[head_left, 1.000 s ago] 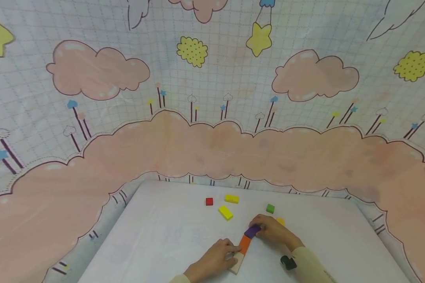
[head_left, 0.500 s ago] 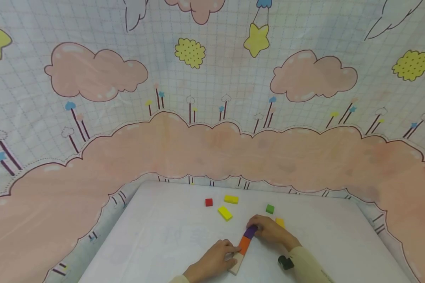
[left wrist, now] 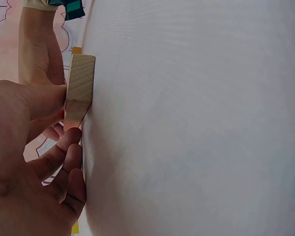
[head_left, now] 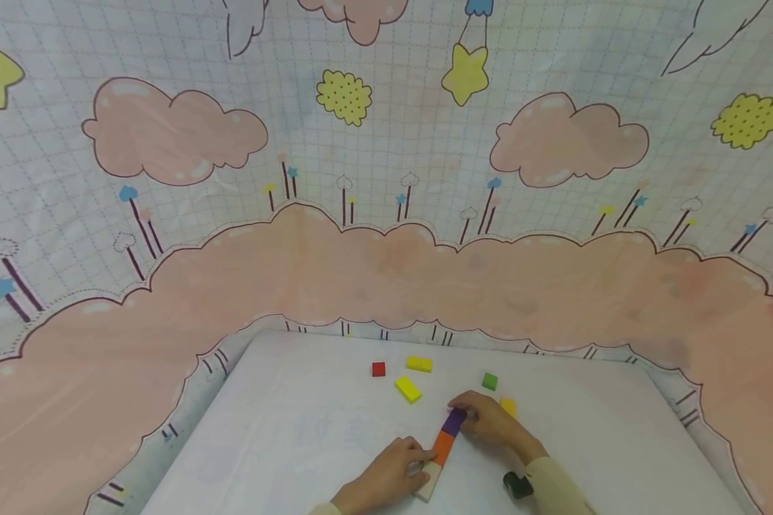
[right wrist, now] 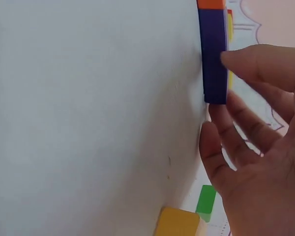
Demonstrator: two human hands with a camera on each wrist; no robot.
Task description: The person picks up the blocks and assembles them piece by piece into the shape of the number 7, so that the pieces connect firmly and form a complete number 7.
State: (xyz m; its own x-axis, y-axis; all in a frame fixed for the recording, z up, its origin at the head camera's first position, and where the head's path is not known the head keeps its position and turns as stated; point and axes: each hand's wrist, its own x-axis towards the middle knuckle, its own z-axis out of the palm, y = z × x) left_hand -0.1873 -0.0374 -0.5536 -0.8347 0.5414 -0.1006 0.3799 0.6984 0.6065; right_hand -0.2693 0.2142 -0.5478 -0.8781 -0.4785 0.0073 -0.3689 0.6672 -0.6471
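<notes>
The purple block is lying on the table, meeting the orange block end to end; uneven thumb pressure is presenting a risk of skewing this joint. The right hand is clamping the purple block, fingers curving around its far end, while the left hand is gripping the wooden block.

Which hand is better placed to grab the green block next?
Probably the right hand: at the purple block, it's nearer the green block than the left hand, down at the pale block.
</notes>
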